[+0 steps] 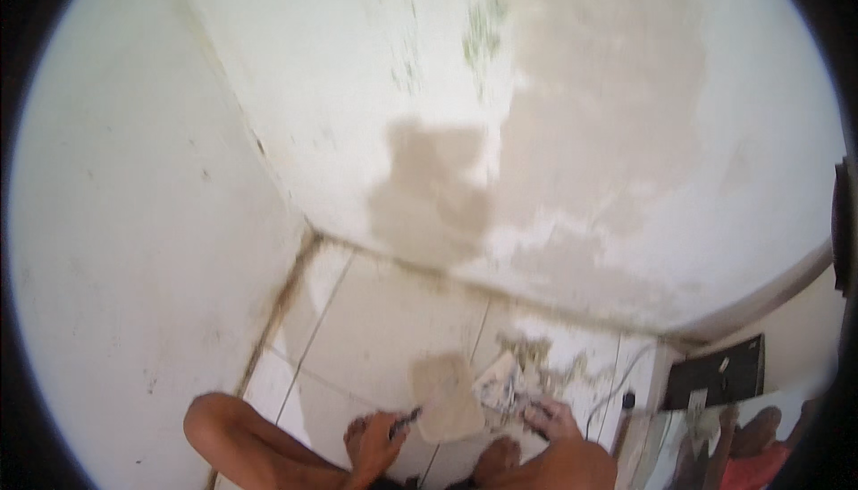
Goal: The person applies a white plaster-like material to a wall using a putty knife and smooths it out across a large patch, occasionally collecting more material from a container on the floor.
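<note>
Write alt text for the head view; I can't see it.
A person's left hand holds a dark handle by a pale board, over a tiled floor; the right hand is by a smeared white piece. Debris lies near a patchy white wall.

Pale beige, roughly rectangular board point(445, 398)

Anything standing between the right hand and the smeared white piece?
Nothing visible does: the right hand is just lower right of the smeared white piece, though blur hides whether they touch. The beige plate is on the piece's left.
</note>
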Demonstrator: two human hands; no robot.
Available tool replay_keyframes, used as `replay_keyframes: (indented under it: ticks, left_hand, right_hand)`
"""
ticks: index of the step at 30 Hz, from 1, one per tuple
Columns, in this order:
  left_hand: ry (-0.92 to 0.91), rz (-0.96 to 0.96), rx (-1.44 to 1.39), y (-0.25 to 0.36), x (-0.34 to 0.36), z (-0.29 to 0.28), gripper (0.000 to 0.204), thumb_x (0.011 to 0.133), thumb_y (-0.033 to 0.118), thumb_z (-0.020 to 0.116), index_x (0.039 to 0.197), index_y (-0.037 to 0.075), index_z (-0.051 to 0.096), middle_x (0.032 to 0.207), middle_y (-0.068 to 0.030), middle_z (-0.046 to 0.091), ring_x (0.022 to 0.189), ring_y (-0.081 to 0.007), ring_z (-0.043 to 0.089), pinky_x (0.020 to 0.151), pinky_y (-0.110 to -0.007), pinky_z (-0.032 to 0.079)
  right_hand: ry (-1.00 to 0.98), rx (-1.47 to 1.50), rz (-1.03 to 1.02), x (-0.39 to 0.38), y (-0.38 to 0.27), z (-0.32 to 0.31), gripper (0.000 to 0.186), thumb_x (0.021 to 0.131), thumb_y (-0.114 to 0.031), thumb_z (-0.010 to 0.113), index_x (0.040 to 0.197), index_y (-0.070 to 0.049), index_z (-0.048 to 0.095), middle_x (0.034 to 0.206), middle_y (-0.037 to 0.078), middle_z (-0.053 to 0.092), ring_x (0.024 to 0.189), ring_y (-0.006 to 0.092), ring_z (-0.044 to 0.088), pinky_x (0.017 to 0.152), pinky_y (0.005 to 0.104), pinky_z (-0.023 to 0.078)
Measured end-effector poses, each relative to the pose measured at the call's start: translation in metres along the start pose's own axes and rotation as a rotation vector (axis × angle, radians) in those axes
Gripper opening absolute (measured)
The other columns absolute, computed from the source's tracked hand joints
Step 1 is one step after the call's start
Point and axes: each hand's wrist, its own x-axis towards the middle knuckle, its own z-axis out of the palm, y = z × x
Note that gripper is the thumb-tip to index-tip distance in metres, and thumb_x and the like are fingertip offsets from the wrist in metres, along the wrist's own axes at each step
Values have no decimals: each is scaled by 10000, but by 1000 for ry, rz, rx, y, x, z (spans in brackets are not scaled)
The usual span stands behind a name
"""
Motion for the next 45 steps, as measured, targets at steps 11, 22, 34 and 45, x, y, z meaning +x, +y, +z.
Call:
replay_keyframes:
  ticks: [11,22,34,45]
  left_hand:
    - [-246,-194,72,68,34,-49,580,925,387,641,1395,91,475,1448,-187,483,1145,-364,617,922,-485,516]
    - [-8,706,-72,136,60,-240,502,909,94,660,1393,96,529,1399,-167,553,1276,-377,501,1096,-462,401]
    - [-441,608,126,110,88,-214,447,933,226,616,1330,30,554,1234,-193,638,1126,-377,595,994,-456,445]
    - [-504,616,71,109,91,-212,461,914,255,625,1309,25,563,1245,-204,627,1110,-420,593,965,-473,466]
  right_hand:
    - [-206,467,-421,-24,-128,-12,349,957,-93,605,1269,54,552,965,132,693,693,164,650,524,298,530]
    - [-210,587,-921,-84,-296,-15,418,944,-307,622,1258,-50,524,990,90,638,641,171,603,468,293,463]
    - [1320,-1030,-1785,-140,-558,44,466,949,-166,562,1415,-146,585,870,49,519,691,134,543,569,305,499]
    - [1535,-1852,-1457,-111,-639,84,546,889,-67,629,1412,-218,585,1050,125,603,831,201,678,646,324,587]
